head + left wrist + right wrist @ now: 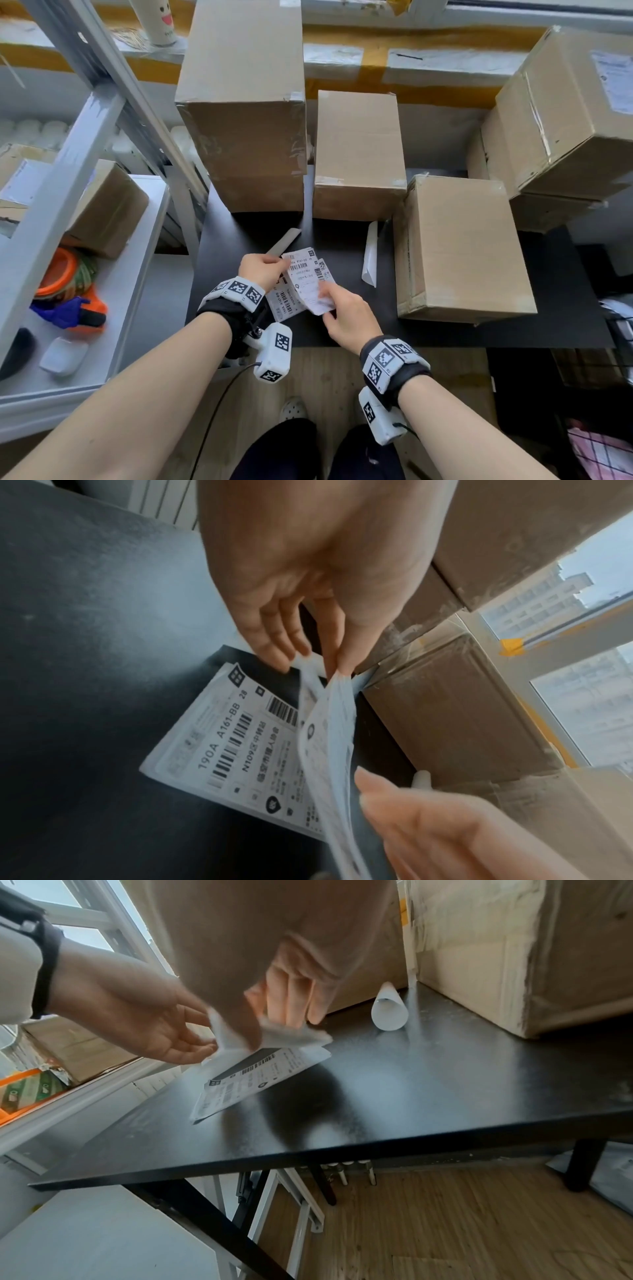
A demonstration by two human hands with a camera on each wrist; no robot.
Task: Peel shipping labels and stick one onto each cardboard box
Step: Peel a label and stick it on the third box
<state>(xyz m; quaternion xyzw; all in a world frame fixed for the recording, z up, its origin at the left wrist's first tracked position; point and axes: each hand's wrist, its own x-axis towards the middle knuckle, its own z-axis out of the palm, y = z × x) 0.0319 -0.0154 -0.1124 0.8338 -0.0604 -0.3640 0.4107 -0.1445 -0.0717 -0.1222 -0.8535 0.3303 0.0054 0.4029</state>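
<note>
**Label peel in progress, above the stack**

Advice: peel slowly from one corner, keeping backing taut so the label (pixel 312 289) does not curl onto itself.

Left hand (pixel 262 270) pinches the far end; right hand (pixel 346 317) pinches the near corner. Label hangs between both hands, just above more labels (pixel 287 303) lying on the black surface (pixel 445 334). Nearest cardboard box (pixel 462 250) is right of the hands, unlabelled on its top.

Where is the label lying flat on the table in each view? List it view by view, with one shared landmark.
Head: flat label sits low centre on the black table, beside the left wrist.
Left wrist: centre, print up, left of the raised sheet.
Right wrist: left of centre, under the fingers.
Shared landmark: the held label, pinched between left hand and right hand.
</note>
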